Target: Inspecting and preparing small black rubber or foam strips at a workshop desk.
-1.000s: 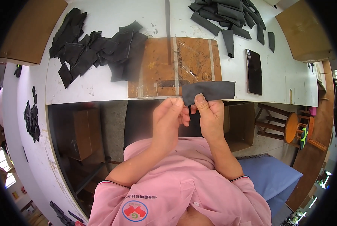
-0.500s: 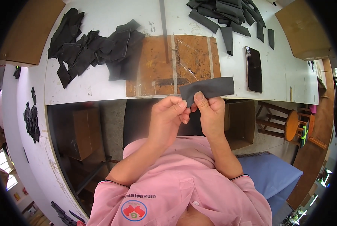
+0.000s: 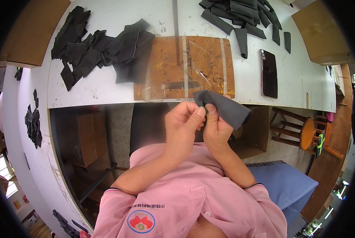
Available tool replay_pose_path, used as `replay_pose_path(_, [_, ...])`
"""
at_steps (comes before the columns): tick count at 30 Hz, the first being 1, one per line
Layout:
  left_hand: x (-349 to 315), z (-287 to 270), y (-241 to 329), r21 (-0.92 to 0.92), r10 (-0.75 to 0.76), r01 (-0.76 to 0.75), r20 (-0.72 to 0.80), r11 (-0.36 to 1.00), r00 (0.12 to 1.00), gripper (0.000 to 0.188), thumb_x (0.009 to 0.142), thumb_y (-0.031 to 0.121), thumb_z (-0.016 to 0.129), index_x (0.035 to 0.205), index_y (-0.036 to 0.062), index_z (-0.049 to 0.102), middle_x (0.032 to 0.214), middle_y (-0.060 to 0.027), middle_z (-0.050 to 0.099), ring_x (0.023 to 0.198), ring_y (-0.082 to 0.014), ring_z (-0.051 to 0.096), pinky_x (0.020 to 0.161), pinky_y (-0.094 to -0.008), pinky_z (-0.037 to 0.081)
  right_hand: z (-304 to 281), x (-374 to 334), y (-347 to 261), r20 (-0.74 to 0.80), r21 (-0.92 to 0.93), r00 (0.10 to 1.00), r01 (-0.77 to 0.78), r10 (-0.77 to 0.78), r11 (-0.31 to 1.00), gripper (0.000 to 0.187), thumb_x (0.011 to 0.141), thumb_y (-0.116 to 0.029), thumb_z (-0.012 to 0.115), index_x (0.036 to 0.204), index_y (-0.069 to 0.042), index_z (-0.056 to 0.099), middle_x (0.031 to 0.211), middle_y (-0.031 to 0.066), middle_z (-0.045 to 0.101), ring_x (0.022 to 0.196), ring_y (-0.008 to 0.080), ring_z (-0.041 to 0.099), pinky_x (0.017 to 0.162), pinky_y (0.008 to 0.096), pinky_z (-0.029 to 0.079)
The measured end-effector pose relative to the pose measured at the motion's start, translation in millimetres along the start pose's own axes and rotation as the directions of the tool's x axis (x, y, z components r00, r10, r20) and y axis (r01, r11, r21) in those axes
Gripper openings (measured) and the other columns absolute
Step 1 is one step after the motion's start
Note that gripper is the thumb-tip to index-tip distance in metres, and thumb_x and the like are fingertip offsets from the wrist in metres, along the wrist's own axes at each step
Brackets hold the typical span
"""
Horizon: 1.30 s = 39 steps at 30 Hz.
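A dark grey fabric sleeve hangs between my two hands, just in front of the table's near edge. My left hand pinches its left end between thumb and fingers. Beside it, my right hand grips the same end with the thumb on top. The sleeve's free end slants down to the right over my right hand and looks like an open tube. My fingertips nearly meet, and the cloth between them is partly hidden.
A brown board with tape strips lies on the white table. Flat dark cloth pieces are heaped left of it. Tube-like dark pieces are piled at the far right, near a phone. Cardboard boxes flank the table.
The sleeve has swung from lying nearly level to slanting down to the right. Both hands have turned and drawn slightly closer together at its left end.
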<state>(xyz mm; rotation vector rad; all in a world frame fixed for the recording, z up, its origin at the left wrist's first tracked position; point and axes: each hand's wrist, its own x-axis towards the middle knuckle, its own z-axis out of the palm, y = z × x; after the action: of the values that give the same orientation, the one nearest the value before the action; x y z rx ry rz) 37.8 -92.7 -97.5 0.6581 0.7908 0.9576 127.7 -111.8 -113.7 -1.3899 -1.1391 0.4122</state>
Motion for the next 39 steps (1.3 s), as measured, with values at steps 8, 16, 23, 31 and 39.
replay_pose_path(8, [4, -6, -11, 0.021, 0.075, -0.075, 0.002, 0.997, 0.997, 0.009, 0.085, 0.009, 0.052, 0.078, 0.0030, 0.052, 0.070, -0.0005, 0.054, 0.059, -0.0056, 0.044, 0.056, -0.0183, 0.037, -3, 1, -4, 0.143, -0.062, 0.988, 0.069, -0.060, 0.996, 0.012, 0.082, -0.008, 0.053, 0.089, 0.002, 0.054, 0.071, 0.0100, 0.051, 0.063, 0.0196, 0.052, 0.054, 0.0270, 0.040])
replay_pose_path(16, [5, -4, -9, 0.040, -0.014, 0.015, -0.029, 0.999, 0.999, 0.009, 0.085, 0.009, 0.051, 0.078, 0.0037, 0.050, 0.069, 0.0010, 0.052, 0.059, -0.0041, 0.044, 0.056, -0.0178, 0.037, 1, -5, 2, 0.019, -0.091, 1.000, -0.009, 0.011, 0.996, 0.013, 0.083, -0.010, 0.049, 0.084, 0.002, 0.056, 0.076, 0.0117, 0.052, 0.064, 0.0257, 0.051, 0.053, 0.0318, 0.040])
replay_pose_path(23, [3, -9, -14, 0.308, 0.107, -0.111, 0.031, 0.945, 0.994, 0.014, 0.086, 0.010, 0.050, 0.074, 0.0029, 0.047, 0.067, 0.0023, 0.048, 0.061, -0.0033, 0.041, 0.056, -0.0170, 0.036, 3, -5, 15, -0.039, -0.188, 0.999, 0.016, -0.024, 0.982, 0.009, 0.080, -0.007, 0.055, 0.081, 0.002, 0.055, 0.070, 0.0108, 0.048, 0.062, 0.0248, 0.048, 0.052, 0.0318, 0.037])
replay_pose_path(31, [4, -8, -15, 0.282, 0.130, -0.126, 0.003, 0.951, 0.991, 0.016, 0.084, 0.005, 0.051, 0.070, 0.0031, 0.044, 0.064, 0.0041, 0.040, 0.060, -0.0035, 0.034, 0.051, -0.0181, 0.031, -4, 5, 5, 0.159, -0.155, 0.986, -0.034, 0.059, 0.987, 0.009, 0.081, -0.008, 0.054, 0.083, 0.001, 0.056, 0.070, 0.0114, 0.047, 0.059, 0.0230, 0.049, 0.049, 0.0302, 0.038])
replay_pose_path(39, [3, -11, -7, 0.150, 0.136, -0.139, 0.035, 0.979, 0.990, 0.012, 0.086, 0.010, 0.050, 0.077, 0.0025, 0.048, 0.067, -0.0005, 0.048, 0.059, -0.0065, 0.040, 0.056, -0.0187, 0.034, -11, 7, 2, 0.138, 0.199, 0.932, -0.358, 0.336, 0.912, 0.022, 0.086, -0.018, 0.051, 0.076, 0.000, 0.057, 0.064, 0.0037, 0.054, 0.056, 0.0106, 0.048, 0.053, 0.0239, 0.039])
